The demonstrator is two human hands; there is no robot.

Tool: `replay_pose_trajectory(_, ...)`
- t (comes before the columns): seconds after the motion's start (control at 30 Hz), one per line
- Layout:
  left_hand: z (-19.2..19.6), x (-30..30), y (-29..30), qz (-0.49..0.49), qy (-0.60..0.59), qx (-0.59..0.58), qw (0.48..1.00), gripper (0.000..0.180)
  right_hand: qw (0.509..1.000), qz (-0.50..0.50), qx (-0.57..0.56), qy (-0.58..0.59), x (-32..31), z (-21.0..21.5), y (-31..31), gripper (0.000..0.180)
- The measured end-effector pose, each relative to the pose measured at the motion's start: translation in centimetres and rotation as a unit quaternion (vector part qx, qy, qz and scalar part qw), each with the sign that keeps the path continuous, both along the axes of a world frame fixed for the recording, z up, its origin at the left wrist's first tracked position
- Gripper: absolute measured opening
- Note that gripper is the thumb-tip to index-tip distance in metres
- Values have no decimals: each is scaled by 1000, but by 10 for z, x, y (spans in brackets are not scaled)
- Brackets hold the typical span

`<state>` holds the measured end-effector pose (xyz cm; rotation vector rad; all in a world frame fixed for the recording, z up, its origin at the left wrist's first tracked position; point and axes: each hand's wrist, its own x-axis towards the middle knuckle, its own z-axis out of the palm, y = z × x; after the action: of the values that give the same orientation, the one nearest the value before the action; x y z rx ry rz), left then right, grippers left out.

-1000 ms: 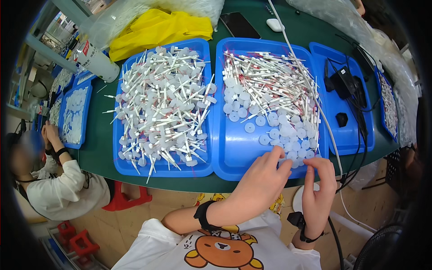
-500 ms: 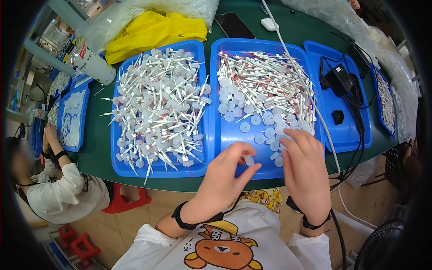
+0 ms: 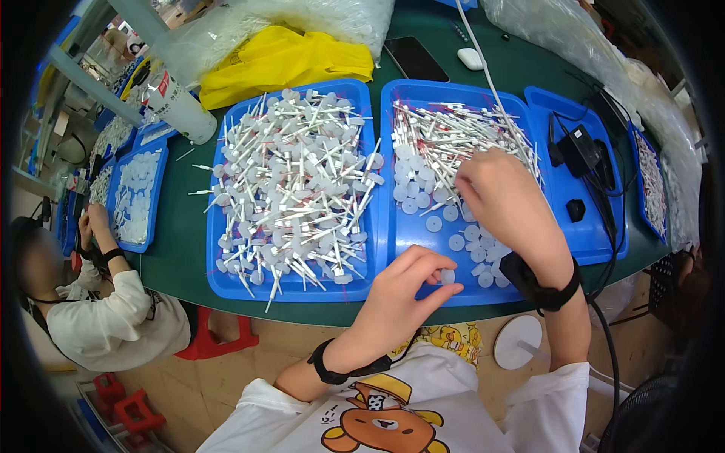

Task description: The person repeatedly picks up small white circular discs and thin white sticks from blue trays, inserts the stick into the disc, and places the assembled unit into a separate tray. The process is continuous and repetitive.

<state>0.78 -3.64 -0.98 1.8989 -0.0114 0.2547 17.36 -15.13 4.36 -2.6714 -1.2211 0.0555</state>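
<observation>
Between thumb and curled fingers, my left hand (image 3: 408,291) pinches a translucent white disc (image 3: 448,277) over the near edge of the middle blue tray (image 3: 404,238). My right hand (image 3: 502,196) reaches over that tray's far half, fingertips curled down at the pile of thin white sticks with red wires (image 3: 445,132); what they grip, if anything, is hidden. Loose round discs with small center holes (image 3: 456,242) lie in the tray's nearer part. To the left, another blue tray (image 3: 214,260) is heaped with white sticks that carry discs (image 3: 302,181).
A right-hand blue tray (image 3: 559,219) holds a black power adapter (image 3: 580,149) and cables. Beyond the trays lie a yellow bag (image 3: 291,64), a phone (image 3: 417,59) and a white case (image 3: 470,59). A bottle (image 3: 180,109) stands at left, near a seated co-worker (image 3: 113,309).
My right hand has moved from the loose discs up and away to the stick pile. My left hand keeps hold of its disc. The whole view has shifted slightly.
</observation>
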Motion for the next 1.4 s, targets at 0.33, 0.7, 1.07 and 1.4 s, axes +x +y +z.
replay_pose_trajectory(0.33,2,1,1,-6,-6,-11,1000,26,987,-91,90,97,6,-19,15,13)
replay_pose_trajectory(0.7,5,-13,16,24,39,-398,916,30,968,-31,250,-4,-95,27,-33,20)
replay_pose_trajectory(1.07,11,-28,32,-56,12,-485,873,31,950,1,307,51,-115,16,-54,26)
replay_pose_trajectory(1.4,11,-29,29,-63,14,-482,874,32,954,12,297,22,-119,12,-60,31)
